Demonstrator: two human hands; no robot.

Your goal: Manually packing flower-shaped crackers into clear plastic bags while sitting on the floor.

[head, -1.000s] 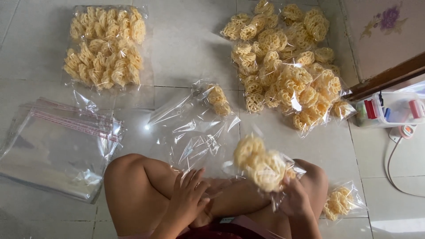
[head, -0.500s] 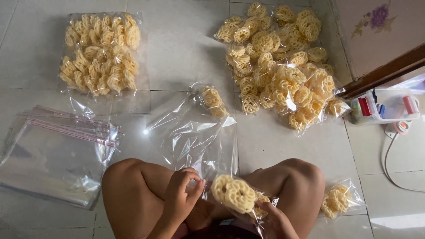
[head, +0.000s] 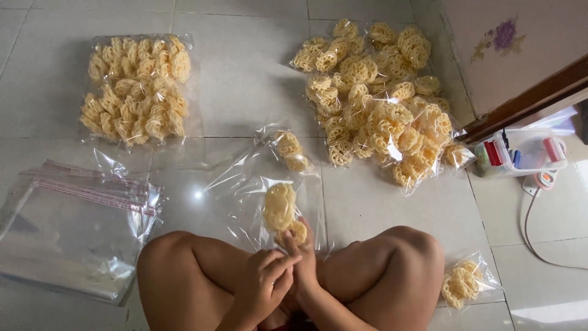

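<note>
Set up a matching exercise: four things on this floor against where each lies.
1. empty bags
2. flat packed bag
3. cracker heap
4. plastic box

a. far right, by the door frame
b. top left
c. left, beside the knee
d. top centre-right

Pairs: 1-c, 2-b, 3-d, 4-a

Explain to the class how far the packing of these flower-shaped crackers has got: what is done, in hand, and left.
Done: a sealed-looking flat pack lies top left, and a small filled packet sits beside the right knee. In hand: the right hand and left hand meet at a small bag of crackers over the large open clear bag. Left: the big pile and the stack of empty bags.
</note>
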